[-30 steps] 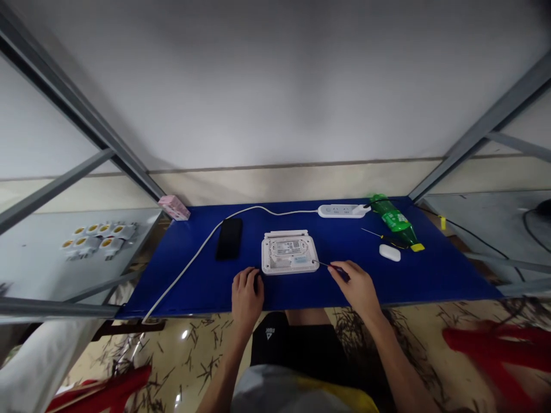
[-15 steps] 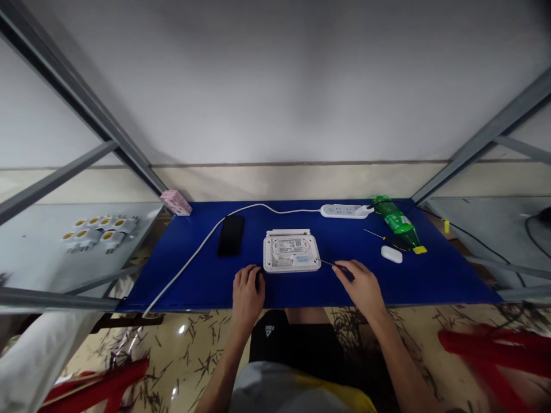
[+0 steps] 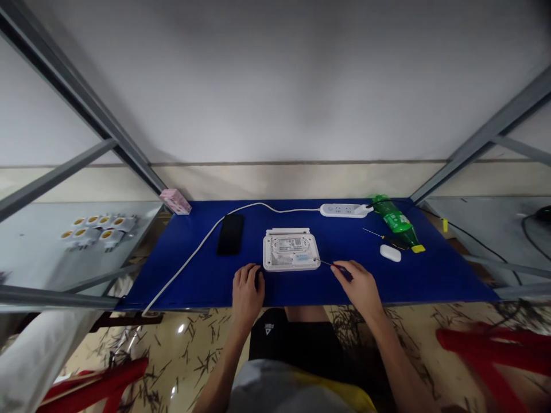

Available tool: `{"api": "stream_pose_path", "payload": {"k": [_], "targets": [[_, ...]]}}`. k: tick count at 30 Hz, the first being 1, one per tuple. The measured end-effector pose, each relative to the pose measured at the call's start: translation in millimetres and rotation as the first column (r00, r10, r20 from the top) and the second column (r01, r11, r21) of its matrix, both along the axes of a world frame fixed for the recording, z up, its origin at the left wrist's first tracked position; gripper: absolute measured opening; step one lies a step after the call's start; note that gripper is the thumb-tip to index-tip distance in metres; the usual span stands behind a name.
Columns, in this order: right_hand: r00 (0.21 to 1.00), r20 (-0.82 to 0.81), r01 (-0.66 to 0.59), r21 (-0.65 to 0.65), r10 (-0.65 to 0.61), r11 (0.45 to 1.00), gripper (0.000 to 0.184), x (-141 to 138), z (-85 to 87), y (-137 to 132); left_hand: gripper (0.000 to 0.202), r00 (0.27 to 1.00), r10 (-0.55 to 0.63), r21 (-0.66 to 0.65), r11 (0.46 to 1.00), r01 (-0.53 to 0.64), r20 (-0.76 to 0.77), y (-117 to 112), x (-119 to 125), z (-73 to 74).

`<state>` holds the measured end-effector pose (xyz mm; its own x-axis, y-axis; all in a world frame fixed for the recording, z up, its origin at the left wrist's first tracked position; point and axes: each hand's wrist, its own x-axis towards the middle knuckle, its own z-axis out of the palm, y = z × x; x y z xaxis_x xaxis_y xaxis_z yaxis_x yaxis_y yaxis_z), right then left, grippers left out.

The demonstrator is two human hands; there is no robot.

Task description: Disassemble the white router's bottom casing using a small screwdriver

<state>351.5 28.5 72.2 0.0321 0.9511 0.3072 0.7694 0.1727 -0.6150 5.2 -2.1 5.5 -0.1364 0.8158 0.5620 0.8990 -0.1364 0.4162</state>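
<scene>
on the blue board (image 3: 430,281), the white router (image 3: 291,250) lies underside up, just left of my right hand (image 3: 359,287), which is closed on a slim screwdriver (image 3: 340,269), its tip at the router's near right corner. my left hand (image 3: 248,295) curls at the router's left edge over something dark (image 3: 258,279) i can't make out; i'd keep it braced and the shaft low and steady.
</scene>
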Motion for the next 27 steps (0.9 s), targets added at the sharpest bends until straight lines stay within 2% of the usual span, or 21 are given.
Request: {"api": "stream_pose_path", "payload": {"k": [6, 12, 18, 22, 27], "targets": [[0.997, -0.081, 0.003, -0.026, -0.005, 1.0, 0.07, 1.2, -5.3, 1.5, 0.026, 0.999, -0.013, 0.027, 1.0, 0.014, -0.031, -1.1, -1.2, -0.9], [0.998, -0.064, 0.002, -0.025, -0.004, 1.0, 0.071, 1.1, -5.9, 2.4, 0.025, 0.999, -0.009, 0.038, 0.999, 0.011, -0.037, -0.8, -1.4, -1.6], [0.997, 0.067, 0.026, 0.091, -0.032, 0.996, 0.054, 1.9, -10.3, 0.7, 0.025, 1.0, -0.005, 0.032, 0.999, 0.006, -0.028, -0.4, -1.0, -3.3], [0.995, 0.094, 0.003, 0.174, -0.019, 0.985, 0.044, 2.2, -10.8, -0.1, 0.025, 1.0, -0.005, 0.025, 1.0, 0.006, -0.026, -1.1, -0.7, -1.9], [0.998, 0.062, -0.006, 0.155, -0.004, 0.988, 0.045, 2.4, -6.8, -1.4, 0.025, 1.0, -0.006, 0.018, 1.0, 0.006, -0.023, -1.4, -1.1, -1.4]]}}
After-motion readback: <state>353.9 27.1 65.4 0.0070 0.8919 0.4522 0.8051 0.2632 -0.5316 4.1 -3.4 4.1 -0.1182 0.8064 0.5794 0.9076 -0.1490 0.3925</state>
